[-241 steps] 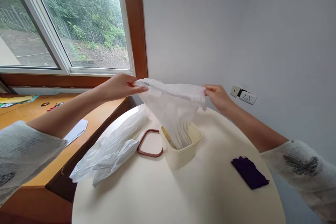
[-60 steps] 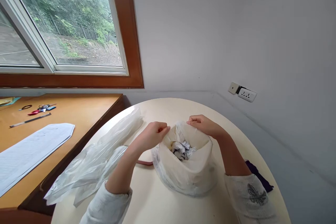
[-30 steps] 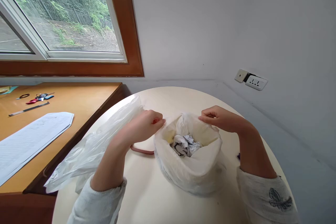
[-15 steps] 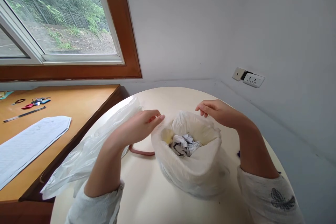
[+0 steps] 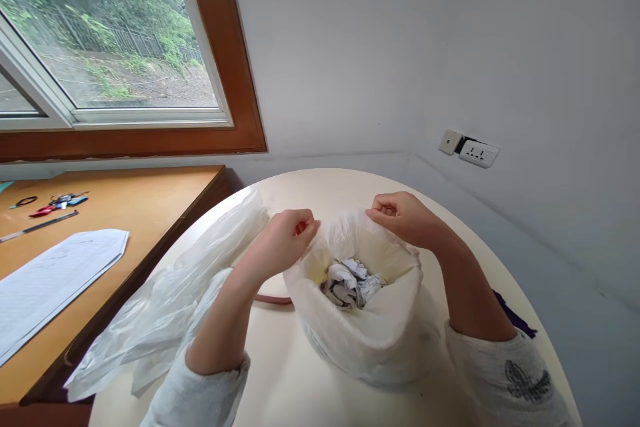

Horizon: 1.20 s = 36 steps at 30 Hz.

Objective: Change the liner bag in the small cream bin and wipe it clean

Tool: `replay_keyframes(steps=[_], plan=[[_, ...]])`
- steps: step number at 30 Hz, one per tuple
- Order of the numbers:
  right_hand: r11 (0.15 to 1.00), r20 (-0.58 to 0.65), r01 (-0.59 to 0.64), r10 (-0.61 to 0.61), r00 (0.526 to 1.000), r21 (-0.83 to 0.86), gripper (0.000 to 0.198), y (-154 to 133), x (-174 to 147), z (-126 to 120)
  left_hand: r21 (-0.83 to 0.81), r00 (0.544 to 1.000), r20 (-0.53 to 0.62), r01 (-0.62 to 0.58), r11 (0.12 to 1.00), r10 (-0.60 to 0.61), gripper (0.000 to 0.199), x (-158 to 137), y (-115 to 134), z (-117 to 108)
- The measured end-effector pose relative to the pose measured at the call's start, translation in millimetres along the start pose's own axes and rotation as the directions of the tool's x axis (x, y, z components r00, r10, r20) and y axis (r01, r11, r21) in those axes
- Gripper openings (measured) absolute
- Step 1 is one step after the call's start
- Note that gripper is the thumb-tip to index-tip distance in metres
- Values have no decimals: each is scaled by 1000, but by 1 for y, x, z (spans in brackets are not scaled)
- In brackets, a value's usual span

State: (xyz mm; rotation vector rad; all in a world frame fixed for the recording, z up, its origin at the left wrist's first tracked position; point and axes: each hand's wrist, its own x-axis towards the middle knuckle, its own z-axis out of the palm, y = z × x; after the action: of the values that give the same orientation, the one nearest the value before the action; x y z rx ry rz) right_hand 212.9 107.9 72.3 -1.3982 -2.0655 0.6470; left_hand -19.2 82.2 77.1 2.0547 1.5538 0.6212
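Left hand point(image 5: 286, 240) and right hand point(image 5: 409, 219) pinch the white plastic liner point(image 5: 363, 337) at its far edge, grip closed. It looks light, soft, tearable: best held by gathered folds

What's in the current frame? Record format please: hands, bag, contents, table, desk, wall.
left hand: pinching bag's far edge, left side
right hand: pinching bag's far edge, right side
bag: white, mouth open, on the table
contents: crumpled paper
table, left: loose bag; red-brown ring, partly hidden
table, right: purple cloth, partly behind right arm
desk: sheets, pen, black loop
wall: socket
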Motion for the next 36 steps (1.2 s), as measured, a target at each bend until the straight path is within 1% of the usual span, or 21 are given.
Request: replay_keyframes(steps=[3,6,8,10,12,14,15,17,19,20,22,24,26,28,30,32,34,36], plan=[[999,1,-46,46,999,-26,28,4,-2,-4,18,997,-61,47,999,-45,32,2,-3,-1],[994,102,-87,94,990,-65,30,9,-4,-9,52,995,-66,76,996,-72,31,4,-9,-2],[991,195,-104,119,973,-88,31,12,-5,-11,92,996,-19,87,992,-85,31,5,-14,-3],[989,283,-107,132,950,-102,31,14,-6,-14,126,993,60,90,988,-98,32,5,-18,-6],[988,333,-106,137,933,-110,31,16,-7,-15,141,984,132,99,985,-117,33,5,-20,-8],[987,326,-105,140,935,-122,32,17,-7,-16,141,981,138,114,983,-134,34,4,-20,-11],[986,302,-104,138,943,-127,33,18,-7,-16,132,985,109,121,984,-136,34,3,-19,-11],[988,221,-99,124,967,-120,33,17,-5,-15,85,994,15,106,991,-108,32,1,-14,-12],[994,118,-85,93,989,-69,30,13,-3,-12,5,997,-68,25,1000,-24,29,-2,-6,-13],[997,61,-66,67,996,-30,29,10,-2,-10,-32,996,-88,-31,999,28,28,-3,-2,-13],[999,-39,3,-1,999,45,27,0,-2,-7,-70,988,-99,-127,989,120,25,-7,6,-13],[992,-88,92,-84,993,91,24,-11,-4,-4,-48,983,-86,-169,984,164,24,-12,11,-13],[981,-70,166,-160,985,104,20,-22,-8,-4,-2,985,-38,-171,985,171,25,-15,15,-15],[972,-3,215,-215,977,96,19,-30,-13,-4,37,985,43,-168,985,166,28,-18,16,-17],[968,58,242,-246,967,72,22,-33,-16,-3,59,982,103,-166,984,159,33,-20,15,-19],[969,86,241,-244,966,46,27,-32,-16,0,73,980,128,-164,984,154,39,-21,13,-19],[977,108,213,-215,971,26,32,-28,-14,4,78,979,147,-155,985,143,46,-22,10,-19],[984,154,175,-176,972,15,36,-24,-11,8,80,976,183,-139,987,122,54,-23,8,-18]])
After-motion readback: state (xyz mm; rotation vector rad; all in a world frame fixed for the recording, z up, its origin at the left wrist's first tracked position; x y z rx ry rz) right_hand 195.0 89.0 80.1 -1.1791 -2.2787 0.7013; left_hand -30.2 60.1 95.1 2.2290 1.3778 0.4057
